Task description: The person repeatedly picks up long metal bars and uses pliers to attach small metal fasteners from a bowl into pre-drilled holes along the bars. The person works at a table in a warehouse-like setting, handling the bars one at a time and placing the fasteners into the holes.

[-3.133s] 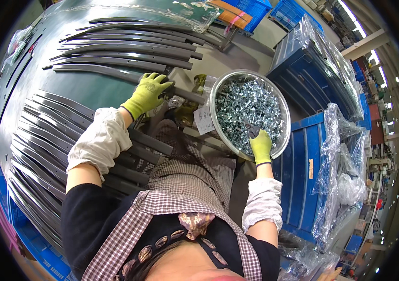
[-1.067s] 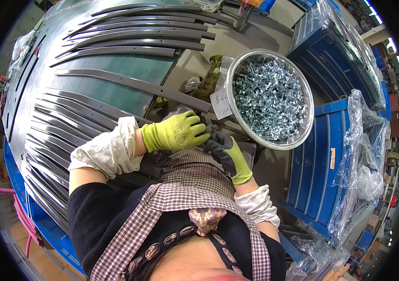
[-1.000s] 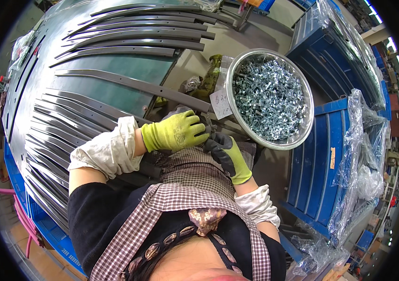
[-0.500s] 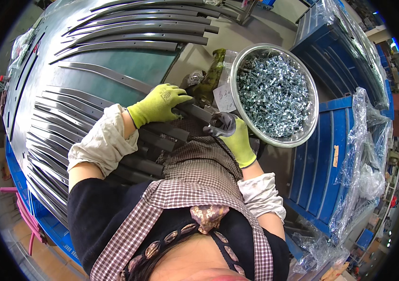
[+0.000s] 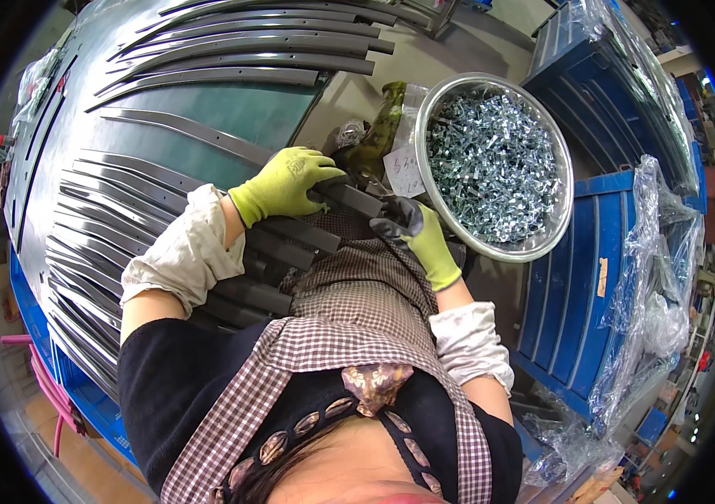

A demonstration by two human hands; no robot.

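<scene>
My left hand (image 5: 290,183), in a yellow-green glove with dark-coated fingers, is closed around a long dark metal strip (image 5: 353,198) near its right end. The strip runs back to the left over the table. Beside the strip's end is my right hand (image 5: 423,239), in a matching glove with its dark fingers curled. Whatever may be between those fingers is too small or hidden to make out. Right of it stands a round metal bowl (image 5: 571,181) filled with small shiny metal clips (image 5: 492,168).
Similar dark strips (image 5: 114,197) lie in a row at the left, with more strips (image 5: 248,63) at the far side of the table (image 5: 231,109). Blue metal bins (image 5: 580,286) with clear plastic wrap (image 5: 647,277) stand at the right. A handwritten paper (image 5: 404,171) lies beside the bowl.
My right hand has turned slightly and its fingers have shifted at the strip's end. The left hand keeps its hold, almost unmoved.
</scene>
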